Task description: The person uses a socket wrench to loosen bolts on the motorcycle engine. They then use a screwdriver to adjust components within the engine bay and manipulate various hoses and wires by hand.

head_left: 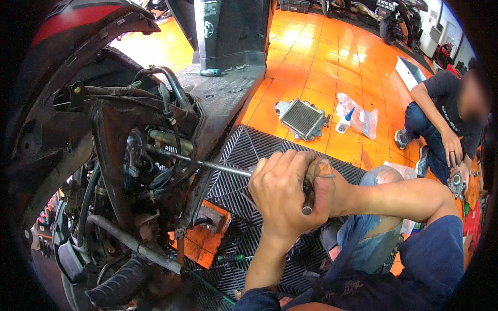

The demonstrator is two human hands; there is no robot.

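Both of my hands are closed together round the handle of a T-handle wrench (223, 167). My left hand (280, 189) wraps the near side of the grip, its forearm rising from the lower edge. My right hand (329, 189) presses against it from the right, with a bandaged or taped thumb on top. One dark bar end of the handle sticks out below the fingers. The wrench's long steel shaft slants left into the exposed engine area of a scooter (150, 155), among hoses and frame tubes. Its far tip is hidden there.
A radiator (303, 120) and a blue-tipped bottle (344, 122) on a plastic bag lie on orange tiles. A green screwdriver (232, 258) rests on the black ribbed mat (244, 207). Another green-handled tool (210, 72) is on the footboard. At right a person (441, 114) sits holding a metal part.
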